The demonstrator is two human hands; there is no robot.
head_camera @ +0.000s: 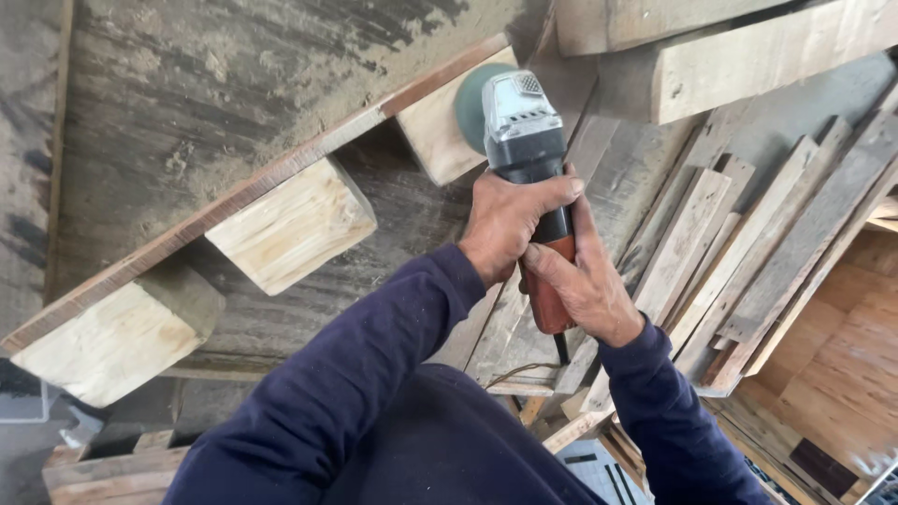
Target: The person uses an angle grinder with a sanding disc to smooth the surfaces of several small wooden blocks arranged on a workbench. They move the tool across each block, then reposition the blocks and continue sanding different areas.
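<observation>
Grey-and-orange handheld disc sander (529,159) gripped two-handed, left hand (510,223) up front, right hand (582,281) behind; green disc pressed to pale wooden block (447,126) under pallet board. Best kept flat, pressure light.

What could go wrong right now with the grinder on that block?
1. Both hands, left hand and right hand, are bare and grip the grinder close behind its green disc; a kick off the wood block might hurt fingers.
2. The cord hangs over loose planks and might snag.
</observation>
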